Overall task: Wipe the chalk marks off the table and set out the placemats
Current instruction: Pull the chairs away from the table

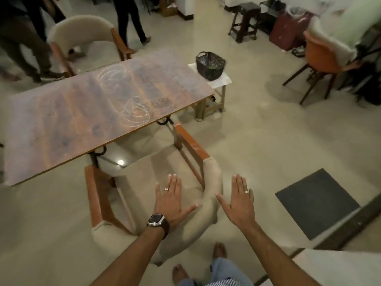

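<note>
A long brown table (61, 124) stretches from the left to the upper middle. White chalk scribbles (134, 112) loop near its right front edge, and more chalk marks (115, 77) lie toward its far side. My left hand (171, 203), with a watch on the wrist, and my right hand (240, 203) are both held out flat with fingers spread, holding nothing, above a cream chair's back. No placemats or cloth are visible. A dark wire basket (210, 64) stands on a small white side table (220, 81) past the table's right end.
A cream chair with orange-brown arms (185, 145) is tucked at the table's near side, below my hands. Another cream chair (82, 36) stands at the far side. People's legs (24, 44) are at the upper left. A dark floor mat (317, 201) lies at right.
</note>
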